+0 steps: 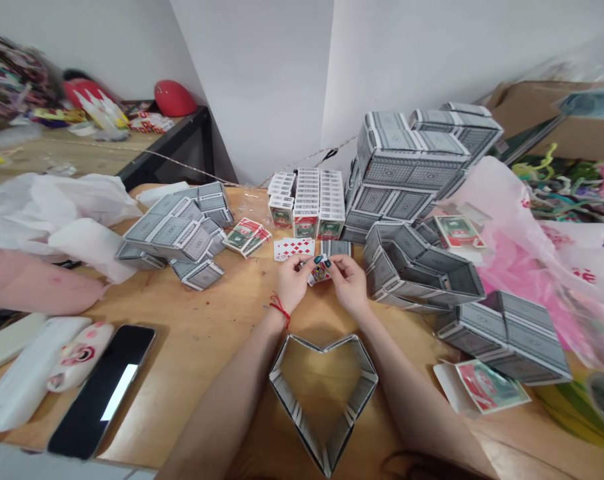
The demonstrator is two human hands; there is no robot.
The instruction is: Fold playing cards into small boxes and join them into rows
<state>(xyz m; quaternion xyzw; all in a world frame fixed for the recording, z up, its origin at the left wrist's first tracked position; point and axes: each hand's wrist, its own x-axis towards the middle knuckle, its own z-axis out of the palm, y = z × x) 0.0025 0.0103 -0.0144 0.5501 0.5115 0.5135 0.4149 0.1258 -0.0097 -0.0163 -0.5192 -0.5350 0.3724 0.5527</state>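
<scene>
My left hand (293, 279) and my right hand (349, 281) meet over the table, each with a thumb and finger pinched on a playing card (319, 272) that shows a picture face. Just behind them lie a face-up card with red diamonds (295, 249) and grey-backed cards (336, 248). Between my forearms stands a heart-shaped frame (278, 383) made of folded cards. Beyond the hands, card boxes (307, 200) stand in rows, and two red and green card boxes (247, 237) lie to the left.
Card-built blocks (177, 227) sit at the left; a tall card stack (407, 160) and an open card frame (422, 267) stand right. A phone (102, 393) lies front left. Opened card boxes (492, 385) and pink plastic bags (522, 247) are on the right.
</scene>
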